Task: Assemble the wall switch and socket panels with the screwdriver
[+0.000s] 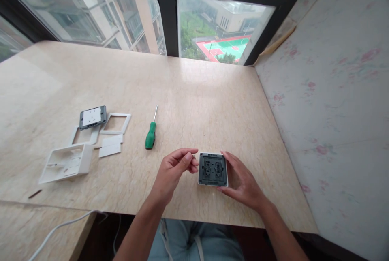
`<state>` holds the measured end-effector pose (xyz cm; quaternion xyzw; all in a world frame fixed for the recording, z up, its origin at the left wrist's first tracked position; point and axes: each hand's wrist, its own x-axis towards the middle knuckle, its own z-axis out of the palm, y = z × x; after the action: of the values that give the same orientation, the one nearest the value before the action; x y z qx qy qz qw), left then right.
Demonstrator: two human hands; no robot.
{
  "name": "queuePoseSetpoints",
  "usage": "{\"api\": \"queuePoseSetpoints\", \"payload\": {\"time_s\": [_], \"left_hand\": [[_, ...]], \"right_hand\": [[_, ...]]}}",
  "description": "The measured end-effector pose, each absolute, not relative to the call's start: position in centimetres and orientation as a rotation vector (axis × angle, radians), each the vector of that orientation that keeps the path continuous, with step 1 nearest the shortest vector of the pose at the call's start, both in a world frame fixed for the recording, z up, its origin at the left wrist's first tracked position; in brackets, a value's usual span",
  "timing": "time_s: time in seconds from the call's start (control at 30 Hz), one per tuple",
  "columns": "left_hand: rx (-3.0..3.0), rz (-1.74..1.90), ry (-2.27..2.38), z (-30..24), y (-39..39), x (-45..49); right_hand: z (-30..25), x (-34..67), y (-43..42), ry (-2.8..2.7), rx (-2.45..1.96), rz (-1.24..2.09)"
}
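Note:
My right hand [241, 182] grips the right side of a square white box with a wall switch [212, 170] set in it. The switch's dark grey inner frame faces up, and two slotted mechanisms show in its middle. Close to the switch's left edge is my left hand [179, 167], its thumb and fingers pinched together. A small shiny tip, like a screw, shows between those fingers; most of it is hidden. Left of my hands, a screwdriver [150, 135] with a green handle lies on the table, its shaft pointing toward the window.
At the left lie a wall socket [92, 117], a white frame [116, 123], white cover plates [110, 146] and an open white mounting box [82, 163]. A thin brown strip [35, 194] rests near the stone-patterned tabletop's [212, 90] front edge. A white cable [60, 226] hangs at lower left.

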<state>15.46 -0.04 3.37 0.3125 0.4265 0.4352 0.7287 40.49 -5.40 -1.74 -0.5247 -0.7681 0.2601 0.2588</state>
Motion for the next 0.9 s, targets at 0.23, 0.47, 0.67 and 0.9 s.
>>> {"api": "queuePoseSetpoints", "payload": {"time_s": [0.23, 0.47, 0.67, 0.9], "left_hand": [[0.494, 0.914, 0.752, 4.4, 0.6, 15.8], [0.618, 0.859, 0.858, 5.2, 1.0, 17.1], [0.948, 0.921, 0.928, 5.8, 1.3, 18.4], [1.028, 0.881, 0.937, 6.1, 1.6, 19.6]], "right_hand": [[-1.6, 40.4, -5.3, -2.068, -1.417, 0.701], [-1.7, 40.4, -5.3, -2.062, -1.399, 0.700], [-1.4, 40.4, -5.2, -2.069, -1.402, 0.701], [-1.4, 40.3, -5.2, -2.056, -1.396, 0.716]]}}
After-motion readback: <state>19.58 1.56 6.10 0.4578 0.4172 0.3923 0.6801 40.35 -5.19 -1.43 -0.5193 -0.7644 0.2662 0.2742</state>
